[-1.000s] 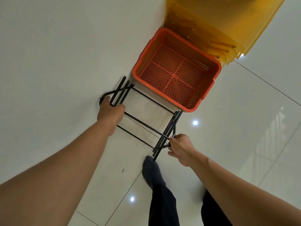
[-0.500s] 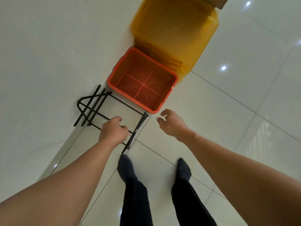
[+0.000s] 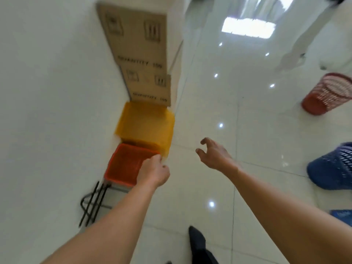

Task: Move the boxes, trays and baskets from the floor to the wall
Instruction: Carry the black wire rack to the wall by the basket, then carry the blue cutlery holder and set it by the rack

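While the orange basket [image 3: 123, 166] sits by the wall [image 3: 47, 92], both hands hold nothing.
The left hand [image 3: 154, 173] is curled over it; the right hand [image 3: 214, 156] is loose and open.

Wall side filled in a row; open tile to the right.

Against the wall [image 3: 42, 96], far to near: two cardboard boxes [image 3: 150, 88], yellow tray [image 3: 146, 126], orange basket [image 3: 122, 168], black wire rack [image 3: 93, 202], each close against the next, so no gap between them is wide enough for a hand. The basket's top is open. Left hand [image 3: 154, 172] sits over its near right corner; contact with the rim is unclear because of blur. A wide strip of bare floor [image 3: 209, 103] runs right of the row, and the right hand [image 3: 213, 155] hangs over it. At the far right edge stand a red mesh basket [image 3: 327, 94] and a blue mesh basket [image 3: 333, 166], well apart from the row, with tile between them.
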